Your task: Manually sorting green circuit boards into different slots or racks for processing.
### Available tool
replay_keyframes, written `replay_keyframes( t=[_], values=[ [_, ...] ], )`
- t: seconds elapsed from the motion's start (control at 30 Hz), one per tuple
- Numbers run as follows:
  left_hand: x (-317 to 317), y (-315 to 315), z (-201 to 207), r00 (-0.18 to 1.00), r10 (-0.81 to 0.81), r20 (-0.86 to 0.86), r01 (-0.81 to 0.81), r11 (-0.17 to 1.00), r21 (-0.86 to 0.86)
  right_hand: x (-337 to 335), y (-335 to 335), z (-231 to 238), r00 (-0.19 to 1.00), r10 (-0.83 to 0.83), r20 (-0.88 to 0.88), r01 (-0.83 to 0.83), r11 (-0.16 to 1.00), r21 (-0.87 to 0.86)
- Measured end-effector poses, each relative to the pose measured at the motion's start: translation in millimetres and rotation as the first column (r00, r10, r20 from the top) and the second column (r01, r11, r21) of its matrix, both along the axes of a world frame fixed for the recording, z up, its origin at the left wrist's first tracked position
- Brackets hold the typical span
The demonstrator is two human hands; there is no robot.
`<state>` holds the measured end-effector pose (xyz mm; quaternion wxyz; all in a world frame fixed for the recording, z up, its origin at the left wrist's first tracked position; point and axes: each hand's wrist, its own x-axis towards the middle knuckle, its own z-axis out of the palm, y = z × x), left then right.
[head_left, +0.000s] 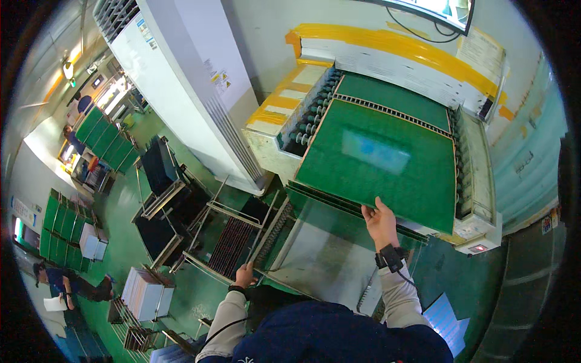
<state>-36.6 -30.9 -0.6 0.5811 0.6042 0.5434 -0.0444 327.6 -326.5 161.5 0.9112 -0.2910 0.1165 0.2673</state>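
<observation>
A large green panel [375,163] with a glossy top lies on the roller conveyor [308,121], its near edge reaching out over the front. My right hand [380,227] is at that near edge, fingers stretched and apart, the tips touching or just over the panel. Below the edge are more thin dark panel edges [327,198], partly hidden. Lower left, my left hand [244,275] is closed on the side of a metal rack [266,242] with toothed slots. What its fingers wrap round is mostly hidden.
A second green panel [393,100] lies farther back on the conveyor. A tall white cabinet [181,91] stands left of it. Left are racks of dark panels [160,175], a stack of pale boards [147,293] and a walking person [72,284]. A screen [436,9] hangs above.
</observation>
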Motion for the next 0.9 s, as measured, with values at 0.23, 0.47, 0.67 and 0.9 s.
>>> replay_keyframes(
  t=[0.23, 0.47, 0.67, 0.9],
  values=[
    [2, 13, -28, 0.992, -0.126, 0.031, 0.117, 0.971, 0.209, 8, 9, 4, 1.000, -0.022, 0.002, 0.022, 1.000, 0.008],
    [-11, 24, -66, 0.991, -0.120, 0.057, 0.099, 0.954, 0.283, 15, 10, -2, 1.000, -0.003, 0.011, 0.003, 1.000, -0.003],
    [0, 12, -39, 0.997, -0.038, 0.070, 0.024, 0.982, 0.187, 13, 12, 11, 0.999, 0.035, 0.014, -0.033, 0.995, -0.090],
    [6, 5, -18, 0.999, 0.005, 0.041, -0.013, 0.980, 0.199, 20, 12, 16, 0.985, 0.171, 0.013, -0.167, 0.973, -0.162]
  ],
)
